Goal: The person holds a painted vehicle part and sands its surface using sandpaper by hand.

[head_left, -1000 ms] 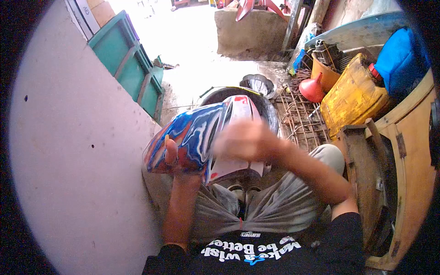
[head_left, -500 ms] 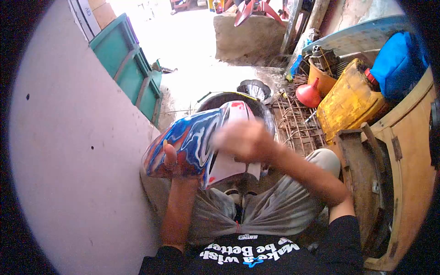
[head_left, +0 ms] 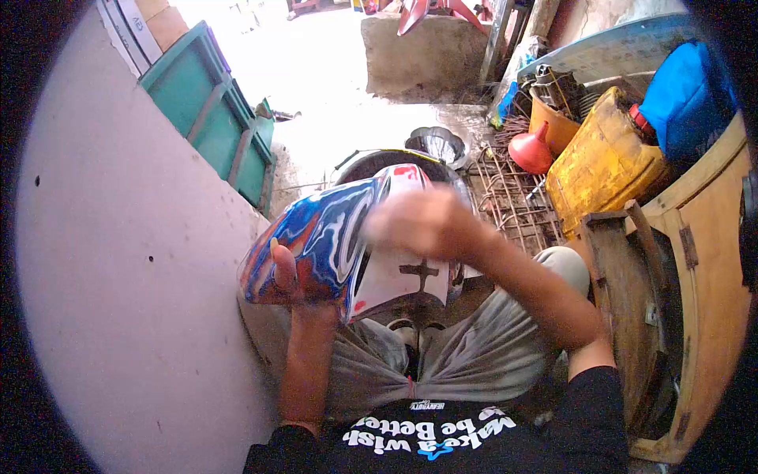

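Clasping a swirl-painted panel (head_left: 316,221) at the wearer's eleven o'clock, the left hand (head_left: 286,275) is steadying it while the right hand (head_left: 426,224), blurred, fingers unreadable, is apparently rubbing, the next stroke needing firm support.

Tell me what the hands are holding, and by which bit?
The left hand holds the colourful panel by its near edge, thumb on top. The right hand is blurred; I can't tell if it holds anything.
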